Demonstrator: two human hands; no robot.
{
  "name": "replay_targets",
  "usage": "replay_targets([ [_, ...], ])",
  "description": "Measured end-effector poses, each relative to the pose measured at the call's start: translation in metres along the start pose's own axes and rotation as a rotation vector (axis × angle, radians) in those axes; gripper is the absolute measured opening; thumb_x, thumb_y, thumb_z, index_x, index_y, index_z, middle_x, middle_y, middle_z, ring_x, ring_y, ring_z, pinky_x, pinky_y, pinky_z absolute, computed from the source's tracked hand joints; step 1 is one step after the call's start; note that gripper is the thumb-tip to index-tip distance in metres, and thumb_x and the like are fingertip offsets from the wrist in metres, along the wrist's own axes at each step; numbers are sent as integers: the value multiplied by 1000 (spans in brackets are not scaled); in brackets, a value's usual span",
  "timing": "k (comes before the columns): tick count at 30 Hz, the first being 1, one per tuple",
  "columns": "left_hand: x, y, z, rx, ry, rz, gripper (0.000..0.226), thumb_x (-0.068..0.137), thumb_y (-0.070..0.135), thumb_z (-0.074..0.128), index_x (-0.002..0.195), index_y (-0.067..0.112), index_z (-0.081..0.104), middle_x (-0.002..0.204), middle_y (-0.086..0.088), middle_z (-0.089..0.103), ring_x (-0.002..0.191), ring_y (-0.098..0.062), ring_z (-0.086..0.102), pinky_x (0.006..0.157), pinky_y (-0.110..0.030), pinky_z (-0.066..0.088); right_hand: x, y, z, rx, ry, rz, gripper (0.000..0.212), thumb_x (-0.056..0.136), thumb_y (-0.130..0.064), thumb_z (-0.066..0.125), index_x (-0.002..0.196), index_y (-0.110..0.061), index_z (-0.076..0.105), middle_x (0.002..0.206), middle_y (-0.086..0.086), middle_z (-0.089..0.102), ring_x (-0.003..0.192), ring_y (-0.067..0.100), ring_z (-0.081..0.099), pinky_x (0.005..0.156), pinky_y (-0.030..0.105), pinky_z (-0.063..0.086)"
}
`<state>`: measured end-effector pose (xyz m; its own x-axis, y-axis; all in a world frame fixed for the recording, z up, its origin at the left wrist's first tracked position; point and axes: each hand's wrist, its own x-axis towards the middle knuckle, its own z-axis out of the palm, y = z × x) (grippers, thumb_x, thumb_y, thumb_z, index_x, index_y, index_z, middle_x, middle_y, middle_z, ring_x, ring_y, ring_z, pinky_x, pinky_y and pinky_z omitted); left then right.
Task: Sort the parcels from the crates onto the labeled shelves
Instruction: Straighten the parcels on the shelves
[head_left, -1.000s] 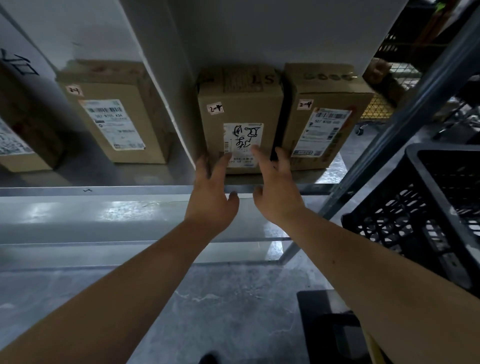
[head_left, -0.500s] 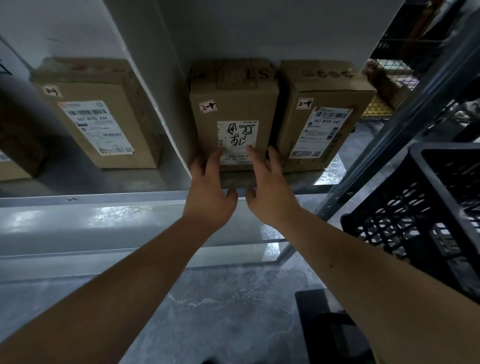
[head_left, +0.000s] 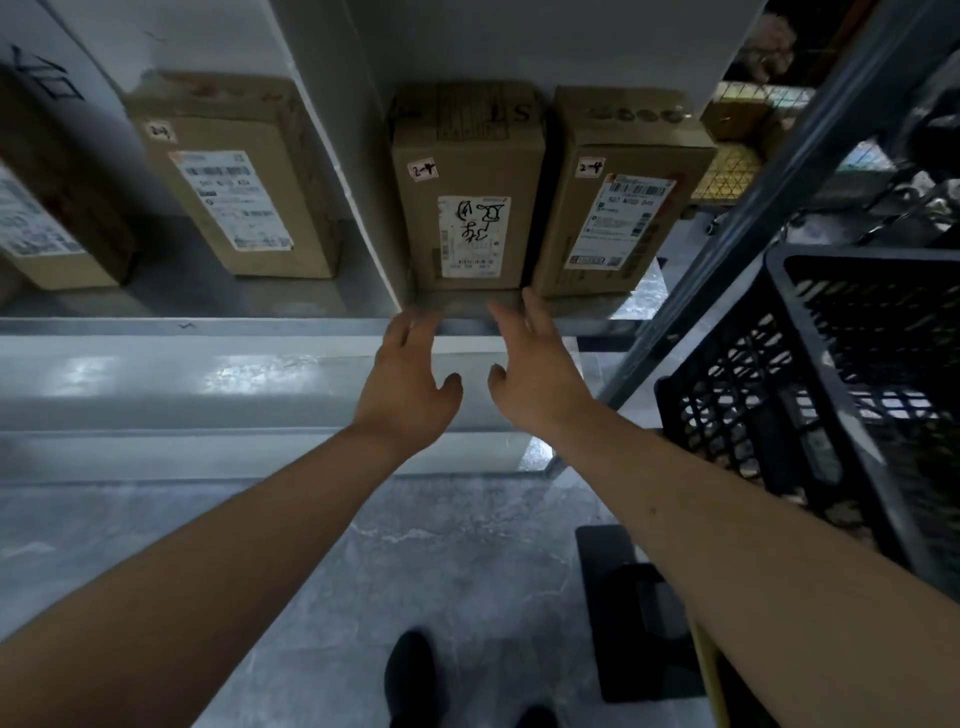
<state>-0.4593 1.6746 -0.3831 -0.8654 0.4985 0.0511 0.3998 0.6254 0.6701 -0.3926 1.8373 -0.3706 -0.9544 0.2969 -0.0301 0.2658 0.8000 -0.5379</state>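
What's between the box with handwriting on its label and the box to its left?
In the head view, a white divider panel stands between the handwritten-label box and the left box.

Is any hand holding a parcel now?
No, the left hand and right hand are both open before the shelf, touching no parcel.

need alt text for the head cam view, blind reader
Both bare hands, left hand and right hand, reach open toward a cardboard parcel with a scribbled label, standing on a metal shelf beside a second parcel. A black crate sits at the right.
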Motion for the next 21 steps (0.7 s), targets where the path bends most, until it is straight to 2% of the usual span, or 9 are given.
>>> replay_targets([
  [3,-38,6,-22,76,-3,-68,75,94,26,71,159,24,35,168,-6,26,150,-27,33,118,-41,36,-28,-12,-9,38,-59,10,75,99,-12,61,163,-24,25,174,8,-1,160,29,8,125,38,28],
  [6,-72,11,-49,152,18,-115,74,92,26,72,157,21,38,163,-10,35,145,-33,39,118,-48,39,-56,-33,-17,53,-117,-15,72,100,-14,59,163,-22,26,174,7,5,158,28,11,126,35,24],
  [10,-107,12,-86,215,50,-174,71,91,28,72,155,21,41,159,-9,41,141,-33,44,116,-49,42,-81,-70,-19,55,-168,-63,67,101,-17,59,162,-21,30,173,7,11,157,27,13,127,34,19],
  [16,-126,-10,-141,275,111,-216,70,94,32,70,156,31,40,166,-4,33,149,-31,36,117,-51,41,-77,-137,-3,49,-163,-189,61,102,-22,61,158,-26,36,172,1,16,156,25,21,125,36,26],
  [21,-109,-54,-188,293,126,-216,70,94,34,72,156,34,39,168,-3,31,150,-32,35,118,-53,40,-49,-181,30,9,-152,-166,67,100,-25,64,158,-29,32,171,0,15,156,27,22,123,37,29],
])
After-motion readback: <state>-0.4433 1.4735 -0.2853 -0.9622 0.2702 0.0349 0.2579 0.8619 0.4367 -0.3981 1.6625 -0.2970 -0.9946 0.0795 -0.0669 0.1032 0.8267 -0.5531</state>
